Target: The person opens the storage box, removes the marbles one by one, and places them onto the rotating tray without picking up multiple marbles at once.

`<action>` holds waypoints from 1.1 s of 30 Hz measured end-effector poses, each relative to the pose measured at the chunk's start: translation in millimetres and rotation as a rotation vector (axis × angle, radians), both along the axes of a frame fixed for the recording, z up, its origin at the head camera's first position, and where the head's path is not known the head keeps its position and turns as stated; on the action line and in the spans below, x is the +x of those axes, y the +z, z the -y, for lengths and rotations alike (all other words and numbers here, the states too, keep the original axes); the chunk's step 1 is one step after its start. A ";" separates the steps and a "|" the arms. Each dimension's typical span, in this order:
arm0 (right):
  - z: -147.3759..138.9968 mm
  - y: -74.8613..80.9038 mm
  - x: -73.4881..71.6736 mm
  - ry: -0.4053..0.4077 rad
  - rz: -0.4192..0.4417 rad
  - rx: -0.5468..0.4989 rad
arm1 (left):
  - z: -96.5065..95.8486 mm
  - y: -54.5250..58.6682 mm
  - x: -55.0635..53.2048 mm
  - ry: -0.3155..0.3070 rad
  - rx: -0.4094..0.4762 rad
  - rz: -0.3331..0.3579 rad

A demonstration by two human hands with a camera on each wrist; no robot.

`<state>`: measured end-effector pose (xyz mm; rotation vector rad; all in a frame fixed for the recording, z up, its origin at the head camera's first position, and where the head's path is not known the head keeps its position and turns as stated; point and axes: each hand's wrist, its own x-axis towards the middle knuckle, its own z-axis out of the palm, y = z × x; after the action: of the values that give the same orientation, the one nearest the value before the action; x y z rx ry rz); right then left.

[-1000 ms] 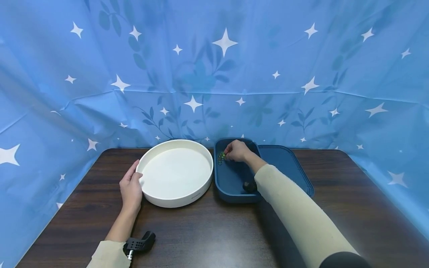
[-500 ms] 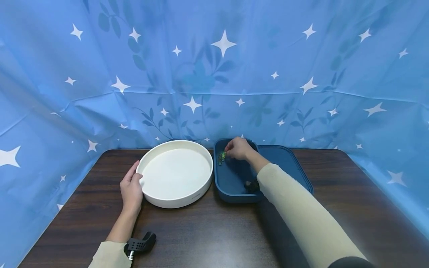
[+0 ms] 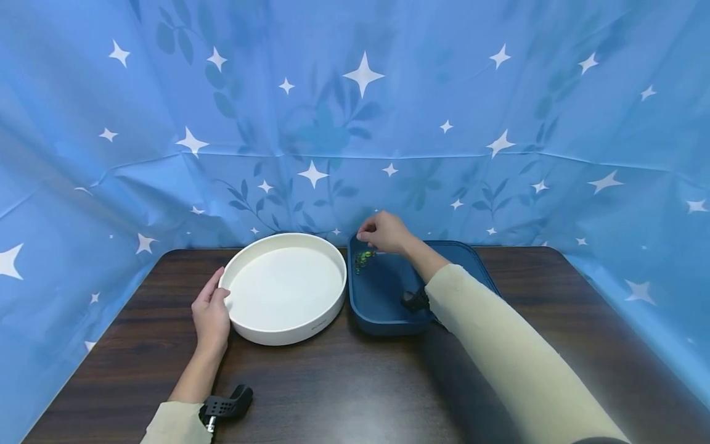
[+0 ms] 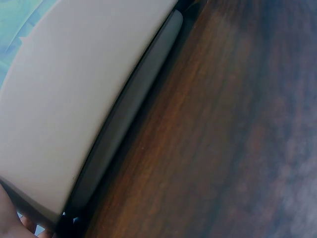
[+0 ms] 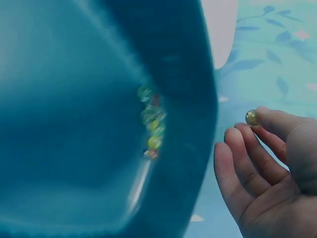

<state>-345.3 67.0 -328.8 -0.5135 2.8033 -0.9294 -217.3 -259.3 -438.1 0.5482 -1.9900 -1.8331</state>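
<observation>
Between the thumb and fingertip of my right hand (image 5: 267, 168) a small glass marble (image 5: 252, 117) is pinched. In the head view that hand (image 3: 385, 233) hovers over the far left corner of a deep blue tray (image 3: 388, 322). Several more glass marbles (image 5: 152, 124), green, yellow and reddish, lie clustered along the tray's inner edge, apart from the fingers. My left hand (image 3: 211, 314) holds the left rim of a round white tray (image 3: 283, 290), thumb over the rim and fingers along the outside. The left wrist view shows the white tray's side (image 4: 84, 89) and only part of the fingers.
A flat blue lid-like piece (image 3: 463, 256) lies at the right of the blue tray, partly behind my right arm. The white tray stands close beside the blue tray's left wall. A blue star-patterned curtain (image 3: 310, 111) hangs behind the dark wooden table (image 3: 310, 394).
My right hand has risen from the marbles in the blue tray's corner, up and slightly left, with one marble pinched. The left hand keeps its hold on the white tray.
</observation>
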 end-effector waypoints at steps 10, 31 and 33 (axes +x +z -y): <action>50.1 15.1 14.6 0.062 -0.045 -0.063 | 3.0 -4.8 2.9 0.013 0.003 0.001; 135.6 -43.3 29.0 0.146 0.062 -0.079 | 2.3 -1.4 -4.3 -0.002 0.025 -0.027; 138.9 -48.6 28.7 0.158 0.033 -0.039 | 2.1 -1.2 -3.6 -0.005 0.032 -0.023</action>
<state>-316.5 -71.9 -377.5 -0.7067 2.6736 -0.9510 -220.8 -261.3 -439.2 0.5298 -1.9528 -1.8684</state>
